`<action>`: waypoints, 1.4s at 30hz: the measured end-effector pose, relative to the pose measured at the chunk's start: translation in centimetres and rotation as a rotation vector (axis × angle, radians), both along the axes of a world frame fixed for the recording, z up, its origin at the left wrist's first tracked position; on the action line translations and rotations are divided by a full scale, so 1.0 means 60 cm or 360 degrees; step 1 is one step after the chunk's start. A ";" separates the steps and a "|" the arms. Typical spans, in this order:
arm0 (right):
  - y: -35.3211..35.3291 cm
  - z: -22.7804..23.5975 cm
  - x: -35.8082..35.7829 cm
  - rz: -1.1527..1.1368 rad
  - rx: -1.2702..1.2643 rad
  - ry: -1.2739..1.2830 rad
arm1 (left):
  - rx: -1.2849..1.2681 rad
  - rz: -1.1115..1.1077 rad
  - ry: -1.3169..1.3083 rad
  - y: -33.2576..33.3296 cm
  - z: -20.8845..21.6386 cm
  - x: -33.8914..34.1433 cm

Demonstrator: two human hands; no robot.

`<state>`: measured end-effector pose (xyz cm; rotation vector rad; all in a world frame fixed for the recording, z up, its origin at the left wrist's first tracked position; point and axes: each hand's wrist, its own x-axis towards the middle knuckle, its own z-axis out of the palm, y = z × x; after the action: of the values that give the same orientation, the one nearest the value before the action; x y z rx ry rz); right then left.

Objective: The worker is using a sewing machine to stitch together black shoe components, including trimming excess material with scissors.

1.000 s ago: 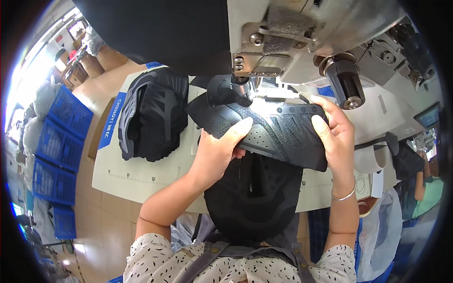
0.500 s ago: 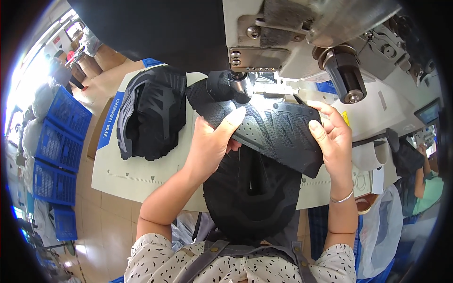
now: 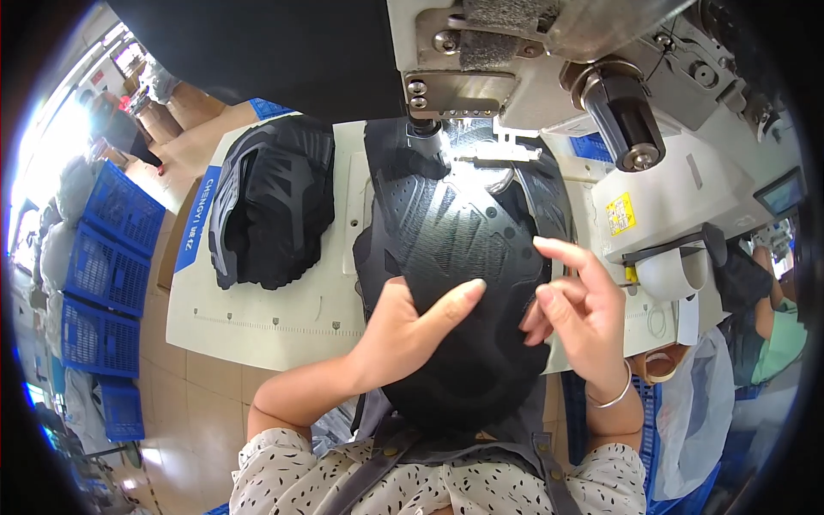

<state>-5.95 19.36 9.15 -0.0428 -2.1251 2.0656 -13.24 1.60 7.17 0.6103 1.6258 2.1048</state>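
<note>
A black shoe upper (image 3: 446, 232) with ribbed and perforated patterning lies under the sewing machine's presser foot (image 3: 438, 154), in the bright lamp light. Its near part hangs down toward my lap over more black fabric. My left hand (image 3: 408, 330) is closed on the upper's left edge, thumb on top and the fingers hidden beneath. Just beside the right edge is my right hand (image 3: 584, 313), its thumb and index finger apart and the other fingers curled, with nothing seen between them. A stack of black and grey shoe uppers (image 3: 275, 202) rests on the table to the left.
The sewing machine head (image 3: 481, 51) overhangs the pale table (image 3: 257, 330). Blue crates (image 3: 103, 275) are stacked at the left. A clear plastic bag (image 3: 691, 412) hangs at the right, near a white curved holder (image 3: 682, 275). Another person (image 3: 777, 335) sits at far right.
The upper has turned and now runs from the presser foot toward me. Both hands have come down nearer my body, and my right hand has come off the upper's edge.
</note>
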 end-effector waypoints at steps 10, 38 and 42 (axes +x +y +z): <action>0.058 -0.051 -0.035 0.0006 -0.0203 0.0065 | -0.0023 -0.0044 -0.0404 -0.075 0.019 -0.036; 0.050 -0.046 -0.107 -0.0322 -0.0250 0.0495 | -0.0201 0.0422 0.0166 -0.061 0.013 -0.126; 0.054 -0.044 -0.112 -0.0301 -0.0287 0.0527 | -0.0471 0.0791 0.0133 -0.050 0.004 -0.134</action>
<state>-12.65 22.63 6.54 0.0673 -1.6732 1.9880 -21.27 -1.41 7.43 0.2112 2.2676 2.1080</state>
